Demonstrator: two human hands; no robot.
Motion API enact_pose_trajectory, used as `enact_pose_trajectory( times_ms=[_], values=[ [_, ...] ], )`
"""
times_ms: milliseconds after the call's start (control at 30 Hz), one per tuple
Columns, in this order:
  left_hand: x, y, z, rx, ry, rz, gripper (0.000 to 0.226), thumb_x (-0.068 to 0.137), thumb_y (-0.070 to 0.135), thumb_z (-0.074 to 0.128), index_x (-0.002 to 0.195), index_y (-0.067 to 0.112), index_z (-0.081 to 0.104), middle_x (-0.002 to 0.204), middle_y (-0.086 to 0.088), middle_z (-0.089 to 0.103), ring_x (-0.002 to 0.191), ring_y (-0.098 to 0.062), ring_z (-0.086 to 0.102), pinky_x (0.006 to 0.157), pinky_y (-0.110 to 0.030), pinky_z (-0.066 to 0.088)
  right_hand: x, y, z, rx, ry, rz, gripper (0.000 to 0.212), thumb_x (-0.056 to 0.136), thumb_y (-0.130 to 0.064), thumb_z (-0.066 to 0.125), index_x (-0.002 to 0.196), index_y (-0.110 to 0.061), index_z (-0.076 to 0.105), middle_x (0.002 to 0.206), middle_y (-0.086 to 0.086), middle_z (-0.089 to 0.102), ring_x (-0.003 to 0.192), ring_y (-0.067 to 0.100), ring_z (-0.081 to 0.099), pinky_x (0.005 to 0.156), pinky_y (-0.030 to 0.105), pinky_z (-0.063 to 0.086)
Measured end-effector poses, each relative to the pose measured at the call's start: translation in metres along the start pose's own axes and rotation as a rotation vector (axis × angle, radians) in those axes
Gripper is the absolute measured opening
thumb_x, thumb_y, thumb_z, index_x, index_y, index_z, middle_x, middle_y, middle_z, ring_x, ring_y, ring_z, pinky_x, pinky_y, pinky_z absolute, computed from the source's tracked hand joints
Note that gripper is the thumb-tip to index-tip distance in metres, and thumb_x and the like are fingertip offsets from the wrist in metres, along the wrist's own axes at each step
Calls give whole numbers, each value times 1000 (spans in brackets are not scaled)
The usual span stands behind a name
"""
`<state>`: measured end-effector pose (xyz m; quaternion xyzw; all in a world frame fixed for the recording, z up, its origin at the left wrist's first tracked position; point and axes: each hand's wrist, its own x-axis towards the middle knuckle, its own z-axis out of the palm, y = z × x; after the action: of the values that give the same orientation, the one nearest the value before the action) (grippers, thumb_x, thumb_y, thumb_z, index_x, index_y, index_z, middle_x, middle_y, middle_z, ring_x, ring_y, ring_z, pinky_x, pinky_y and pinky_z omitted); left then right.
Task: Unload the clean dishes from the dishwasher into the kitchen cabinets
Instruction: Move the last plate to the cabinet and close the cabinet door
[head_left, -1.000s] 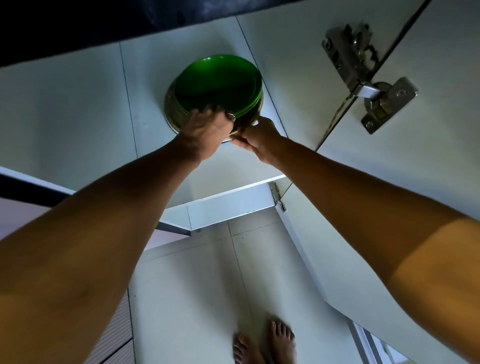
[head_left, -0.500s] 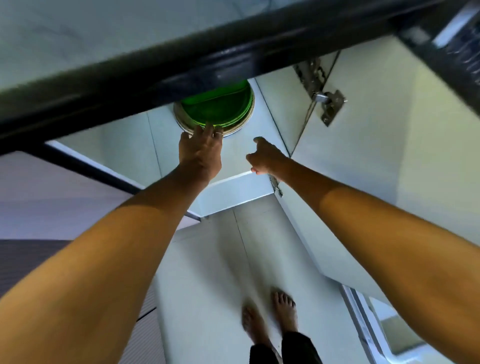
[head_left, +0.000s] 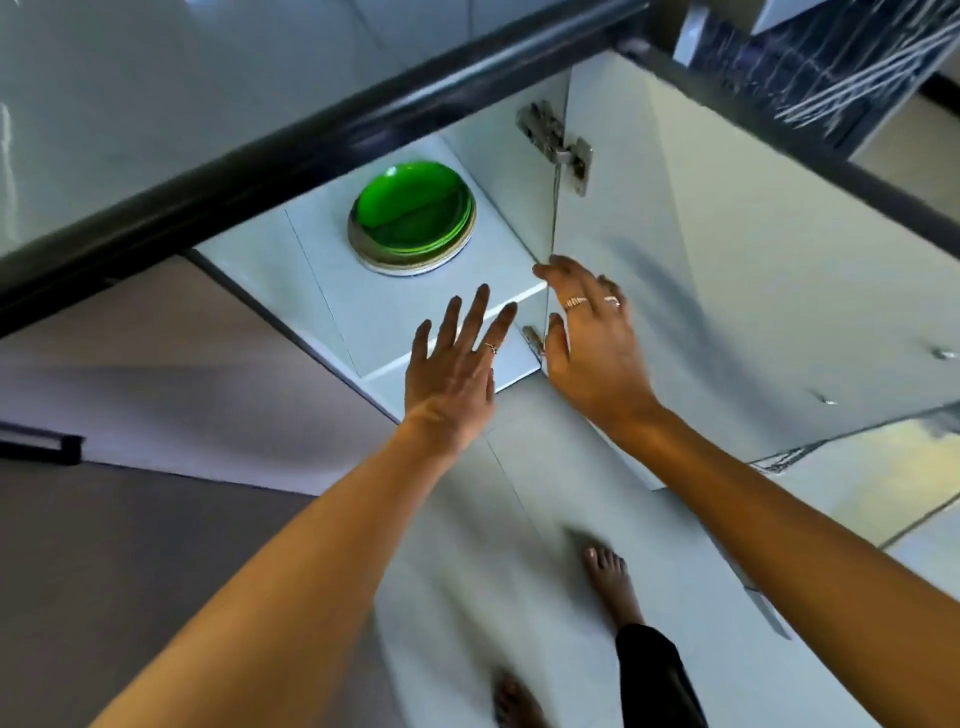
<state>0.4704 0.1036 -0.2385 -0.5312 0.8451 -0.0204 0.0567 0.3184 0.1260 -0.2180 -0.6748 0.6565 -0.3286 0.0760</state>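
A stack of green plates (head_left: 413, 210) rests on paler plates on the white floor of a low cabinet (head_left: 322, 291), toward its back right. My left hand (head_left: 452, 364) hovers outside the cabinet's front edge, fingers spread, holding nothing. My right hand (head_left: 587, 332) is beside it at the hinge side of the open cabinet door (head_left: 727, 291), fingers apart and empty. Both hands are well clear of the plates.
A dark countertop edge (head_left: 311, 135) runs across above the cabinet. The door's metal hinge (head_left: 558, 145) sits at the upper right of the opening. Dishwasher rack wires (head_left: 841, 57) show at the top right. My bare feet (head_left: 608, 577) stand on the pale floor below.
Both hands have let go of the plates and drawn back out of the cabinet. My view has pulled back and up, so the countertop edge and the dishwasher rack come into sight.
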Motion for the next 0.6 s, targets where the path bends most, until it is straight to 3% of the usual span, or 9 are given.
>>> enact_pose_trajectory(
  times_ms=[67, 200, 267, 367, 433, 500, 600],
  values=[
    [-5, 11, -32, -69, 103, -31, 72, 99, 34, 39, 150, 33, -12, 160, 2, -12, 148, -22, 0, 118, -42, 11, -13, -12, -35, -80, 136, -62, 50, 84, 2, 51, 132, -9, 52, 144, 13, 45, 132, 29, 44, 113, 48, 27],
    [-5, 53, -107, -174, 471, 95, 61, 95, 33, 45, 151, 27, 19, 159, -3, 18, 145, -26, 21, 113, -46, 25, -25, -28, -118, -237, 286, -64, 51, 85, -5, 51, 136, -10, 48, 151, 14, 35, 142, 26, 28, 117, 49, 16],
    [-3, 82, -133, -260, 498, 120, 56, 97, 36, 38, 150, 26, 23, 158, -4, 20, 145, -26, 22, 114, -47, 25, -33, -24, -157, -313, 306, -5, 50, 87, -9, 49, 138, -10, 44, 153, 14, 30, 144, 26, 22, 118, 51, 11],
    [-9, 129, -156, -358, 477, 148, 54, 98, 43, 28, 150, 25, 24, 158, -5, 20, 145, -27, 21, 113, -47, 24, -48, -9, -206, -411, 295, 134, 45, 91, -15, 47, 136, -10, 45, 152, 12, 33, 144, 27, 25, 119, 50, 11],
    [-11, 156, -163, -401, 412, 231, 53, 99, 45, 26, 150, 29, 21, 160, -4, 14, 146, -26, 16, 115, -47, 19, -57, 4, -230, -349, 145, 337, 42, 95, -22, 44, 136, -12, 44, 146, 13, 42, 135, 31, 39, 114, 47, 26],
    [-10, 180, -165, -451, 279, 315, 53, 100, 48, 23, 151, 33, 18, 161, -1, 7, 148, -23, 6, 117, -48, 11, -66, 19, -244, -234, -22, 509, 38, 98, -30, 39, 133, -15, 47, 129, 16, 55, 113, 36, 55, 93, 43, 44],
    [-11, 207, -158, -506, 73, 318, 58, 96, 57, 14, 150, 36, 17, 161, 4, 0, 148, -20, 3, 118, -52, 7, -75, 36, -253, -119, -18, 477, 34, 100, -26, 35, 126, -16, 55, 101, 14, 66, 81, 33, 62, 69, 39, 51]
  ],
)
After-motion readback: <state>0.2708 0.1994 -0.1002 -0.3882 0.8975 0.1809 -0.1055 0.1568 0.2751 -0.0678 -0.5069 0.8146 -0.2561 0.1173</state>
